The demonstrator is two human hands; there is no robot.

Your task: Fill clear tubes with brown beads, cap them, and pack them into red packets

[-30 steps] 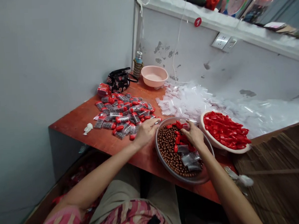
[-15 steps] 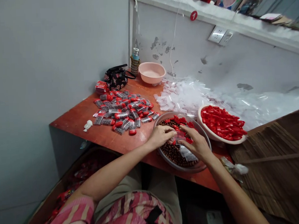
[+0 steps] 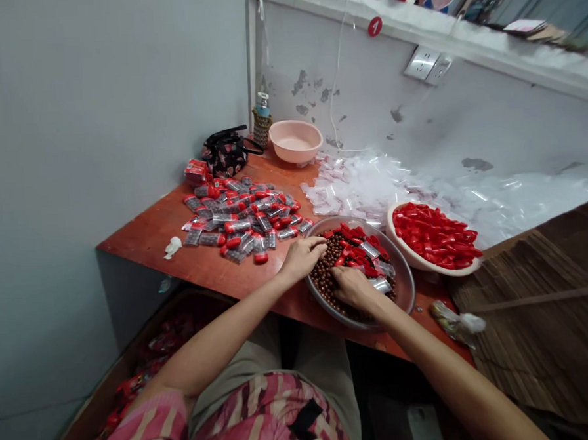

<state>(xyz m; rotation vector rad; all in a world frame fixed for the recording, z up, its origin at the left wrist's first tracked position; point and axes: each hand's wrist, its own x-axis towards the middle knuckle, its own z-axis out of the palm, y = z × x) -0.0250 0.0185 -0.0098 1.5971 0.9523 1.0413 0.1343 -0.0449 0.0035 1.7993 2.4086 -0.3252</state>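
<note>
A grey metal bowl (image 3: pixel 407 299) holds small round brown beads (image 3: pixel 324 285), red plastic pieces (image 3: pixel 358 232) and a few clear packets (image 3: pixel 379 285). My left hand (image 3: pixel 300 260) is at the bowl's left rim, thumb and fingers brought together; whatever they hold, if anything, is hidden. Inside the bowl, my right hand (image 3: pixel 355 288) reaches down into the beads with curled fingers, and its fingertips are buried among them. To the left lies a pile of filled clear packets with red ends (image 3: pixel 240 224).
A pale basin (image 3: pixel 392 241) of red pieces stands right of the bowl, before a heap of clear empty sleeves (image 3: pixel 366 183). Behind are a pink basin (image 3: pixel 294 129), a black floral bag (image 3: pixel 226 159) and a bottle (image 3: pixel 263 116). Stacked cardboard (image 3: pixel 540 319) is at right.
Both hands were together over the bowl, around a clear packet with red in it. They have parted: the left moved to the left rim, the right down into the beads.
</note>
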